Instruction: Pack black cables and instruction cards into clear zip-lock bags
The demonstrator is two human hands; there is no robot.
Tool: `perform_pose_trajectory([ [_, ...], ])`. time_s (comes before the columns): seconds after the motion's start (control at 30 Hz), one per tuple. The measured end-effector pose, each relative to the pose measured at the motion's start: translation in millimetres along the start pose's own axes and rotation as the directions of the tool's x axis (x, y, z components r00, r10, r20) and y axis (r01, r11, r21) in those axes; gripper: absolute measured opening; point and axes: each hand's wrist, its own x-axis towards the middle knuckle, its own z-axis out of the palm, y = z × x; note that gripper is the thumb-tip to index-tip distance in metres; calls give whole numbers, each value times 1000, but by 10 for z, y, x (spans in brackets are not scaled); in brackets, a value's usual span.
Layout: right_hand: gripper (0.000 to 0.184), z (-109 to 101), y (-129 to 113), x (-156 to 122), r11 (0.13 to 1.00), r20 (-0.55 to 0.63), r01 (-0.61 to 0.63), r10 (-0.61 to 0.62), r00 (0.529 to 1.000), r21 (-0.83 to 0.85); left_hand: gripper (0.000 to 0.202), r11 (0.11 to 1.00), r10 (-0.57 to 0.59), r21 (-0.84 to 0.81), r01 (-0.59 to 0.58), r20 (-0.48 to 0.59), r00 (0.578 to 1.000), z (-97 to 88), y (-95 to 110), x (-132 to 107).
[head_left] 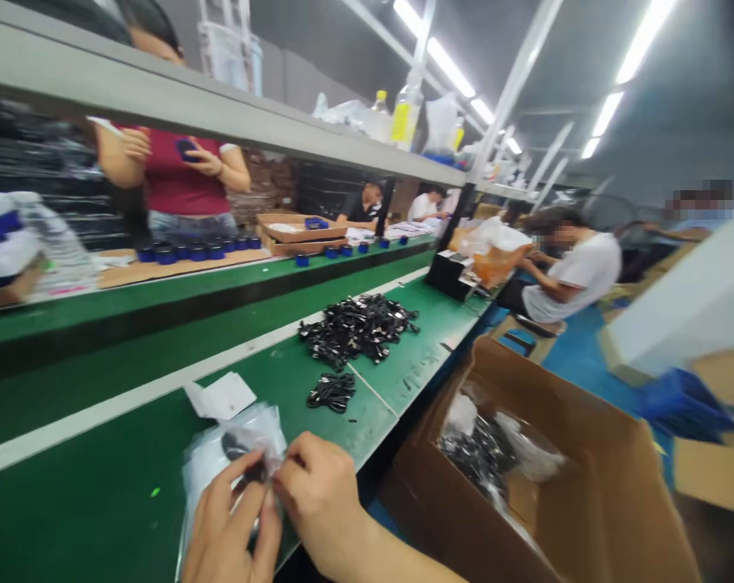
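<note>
My left hand (230, 526) and my right hand (322, 494) meet at the near edge of the green table (100, 502). Both pinch a clear plastic bag (221, 453) with a black coiled cable (239, 449) inside it. The fingers of both hands are closed on the bag's edge. More clear bags lie under it. A small coil of black cables (331, 391) lies just beyond, and a large heap of black cables (356, 326) sits farther along the table.
An open cardboard box (586, 486) holding bagged cables stands to my right, below the table edge. A white paper slip (221, 397) lies near the bags. A person in a red top stands across the conveyor; other seated people work farther down. Blue caps line the far bench.
</note>
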Motion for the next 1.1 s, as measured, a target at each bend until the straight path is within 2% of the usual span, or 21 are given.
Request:
perform_pose_trajectory([
  [0.07,19,63,111,27,989,-152,-13,35,988,145,17,996,-87,23,88,-46,995,55,138,99],
  [0.13,12,64,230,103,921,-181,-83,162,970,381,18,984,-179,-5,179,-107,978,133,268,162],
  [0.17,9,48,285,156,849,-107,-149,234,966,508,17,977,-215,-24,214,-130,968,178,329,182],
  [0.2,12,27,336,215,751,27,-242,286,958,614,17,971,-240,-40,237,-145,960,223,385,198],
  [0.27,12,-19,421,335,562,337,-438,280,899,701,17,959,-284,-55,279,-168,944,293,478,228],
  [0.3,7,-39,456,389,504,451,-506,237,860,700,17,954,-301,-52,296,-174,938,306,510,245],
  [0.37,11,-68,515,470,458,553,-565,177,814,686,18,945,-326,-53,322,-153,933,270,533,277],
  [0.43,21,-90,553,506,432,580,-588,167,797,684,10,921,-388,-85,380,-115,914,146,494,292],
  [0.47,25,-102,560,507,387,611,-614,149,778,688,8,892,-447,-123,434,-103,889,58,458,287],
  [0.53,27,-137,546,485,250,685,-676,62,726,693,41,772,-616,-268,576,-92,783,-135,375,248],
  [0.6,22,-190,498,445,130,735,-724,-64,675,677,60,554,-737,-494,670,82,670,-310,323,178],
  [0.67,17,-256,433,402,116,753,-746,-179,633,655,54,297,-733,-613,732,345,586,-434,332,95],
  [0.7,16,-292,401,381,120,760,-756,-226,610,643,48,198,-717,-623,757,435,545,-478,359,56],
  [0.77,23,-367,343,336,89,771,-785,-286,569,613,40,93,-740,-616,782,483,469,-536,434,-11],
  [0.8,28,-405,316,309,54,771,-794,-286,569,606,39,72,-776,-626,777,455,438,-553,472,-39],
  [0.83,32,-440,290,277,15,765,-788,-253,592,615,38,58,-816,-646,761,409,409,-564,503,-64],
  [0.9,26,-498,236,201,-19,708,-715,-117,696,699,40,25,-884,-702,712,317,343,-560,545,-108],
  [0.93,20,-519,209,159,10,649,-649,-47,759,760,43,1,-910,-732,681,282,304,-545,556,-129],
  [1.0,12,-539,164,81,142,508,-506,28,861,851,48,-50,-939,-784,619,249,239,-491,572,-171],
  [1.03,10,-541,150,53,226,453,-446,20,891,866,49,-70,-941,-800,596,251,226,-455,580,-191],
  [1.1,4,-539,146,35,380,410,-366,-40,911,849,49,-104,-937,-815,571,273,219,-383,588,-225],
])
